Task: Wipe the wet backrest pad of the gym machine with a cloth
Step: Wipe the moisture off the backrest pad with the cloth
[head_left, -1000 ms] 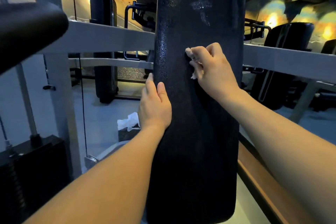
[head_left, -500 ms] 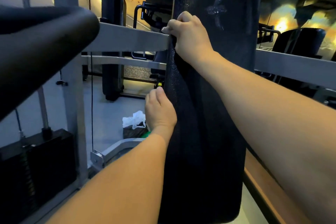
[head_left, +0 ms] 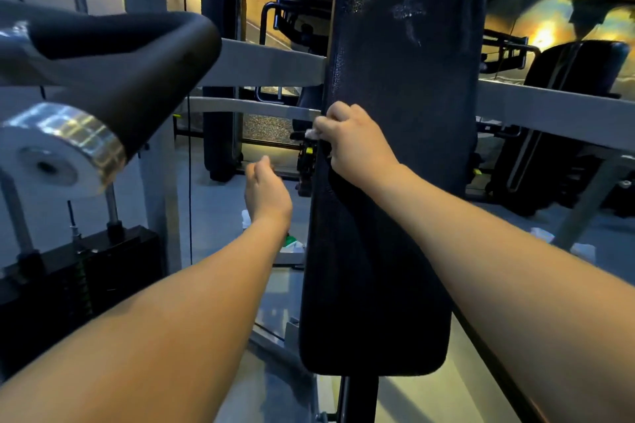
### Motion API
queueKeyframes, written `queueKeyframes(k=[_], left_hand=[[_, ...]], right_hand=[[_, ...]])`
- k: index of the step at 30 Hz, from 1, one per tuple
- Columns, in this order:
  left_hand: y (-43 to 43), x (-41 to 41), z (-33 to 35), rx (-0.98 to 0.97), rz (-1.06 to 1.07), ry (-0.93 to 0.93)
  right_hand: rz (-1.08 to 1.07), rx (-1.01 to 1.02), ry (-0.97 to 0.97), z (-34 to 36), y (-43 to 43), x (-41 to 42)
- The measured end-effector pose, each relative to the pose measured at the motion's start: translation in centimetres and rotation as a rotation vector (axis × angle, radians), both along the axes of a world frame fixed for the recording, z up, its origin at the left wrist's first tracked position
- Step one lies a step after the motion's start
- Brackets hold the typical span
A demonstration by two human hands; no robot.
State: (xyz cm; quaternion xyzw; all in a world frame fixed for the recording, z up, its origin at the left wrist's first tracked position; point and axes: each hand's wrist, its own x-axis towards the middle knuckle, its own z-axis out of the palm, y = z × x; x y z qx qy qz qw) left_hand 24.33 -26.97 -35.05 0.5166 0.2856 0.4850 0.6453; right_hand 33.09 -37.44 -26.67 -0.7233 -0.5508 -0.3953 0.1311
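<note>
A tall black backrest pad stands upright in the middle of the head view, with wet streaks near its top. My right hand is closed on a small white cloth and presses it against the pad's left edge at mid height. Only a bit of the cloth shows past my fingers. My left hand hangs in the air left of the pad, apart from it, fingers loosely curled and holding nothing.
A black padded handle with a chrome end cap juts in at the upper left. A black weight stack stands at lower left. Grey frame bars cross behind the pad. White crumpled items lie on the floor.
My right hand has slid down the pad's left edge from near the top to mid height. My left hand has let go of the pad's edge and moved left.
</note>
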Motion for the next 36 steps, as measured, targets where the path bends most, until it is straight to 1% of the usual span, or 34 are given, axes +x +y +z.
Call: queueKeyframes(k=[4, 7, 8, 9, 10, 13, 15, 19, 22, 25, 29, 30, 33, 36], left_hand=[[-0.2, -1.5, 1.0, 0.046, 0.005, 0.05], [-1.1, -2.3, 2.4, 0.075, -0.026, 0.074], [-1.3, -2.3, 2.9, 0.086, -0.039, 0.094], [-1.6, -2.2, 3.3, 0.096, -0.058, 0.118], [-1.8, -1.9, 3.7, 0.112, -0.087, 0.146], [-2.2, -0.5, 5.2, 0.228, -0.148, 0.235], [-2.4, 1.1, 6.5, 0.278, -0.151, 0.285], [-2.5, 5.7, 9.4, 0.252, -0.074, 0.324], [-3.0, 7.9, 9.7, 0.192, -0.028, 0.33], [-3.5, 8.2, 9.6, 0.189, 0.039, 0.38], [-3.5, 7.9, 10.0, 0.151, 0.034, 0.439], [-3.5, 7.8, 10.1, 0.139, 0.026, 0.456], [-3.7, 7.7, 10.8, 0.103, 0.007, 0.497], [-3.7, 7.5, 11.6, 0.073, -0.021, 0.537]], right_hand=[[0.047, -0.098, 0.049, -3.2, -1.7, -1.3], [0.079, -0.318, 0.087, -4.2, -3.5, -2.5], [0.104, -0.373, 0.09, -4.4, -4.3, -2.7], [0.124, -0.384, 0.098, -4.5, -5.2, -2.7], [0.136, -0.34, 0.102, -4.6, -6.1, -2.3], [0.106, -0.016, 0.099, -3.7, -7.9, 0.0], [0.08, 0.152, 0.118, -2.4, -8.3, 2.0], [0.084, 0.311, 0.05, 2.2, -8.1, 5.8], [0.06, 0.405, 0.018, 6.7, -6.3, 7.0], [0.003, 0.344, 0.023, 8.1, -4.0, 7.7], [-0.009, 0.365, 0.115, 5.2, -3.1, 7.4], [0.005, 0.344, 0.13, 4.3, -3.3, 7.0], [0.08, 0.194, 0.176, 2.4, -4.8, 5.5], [0.076, 0.02, 0.3, 2.4, -6.4, 4.6]])
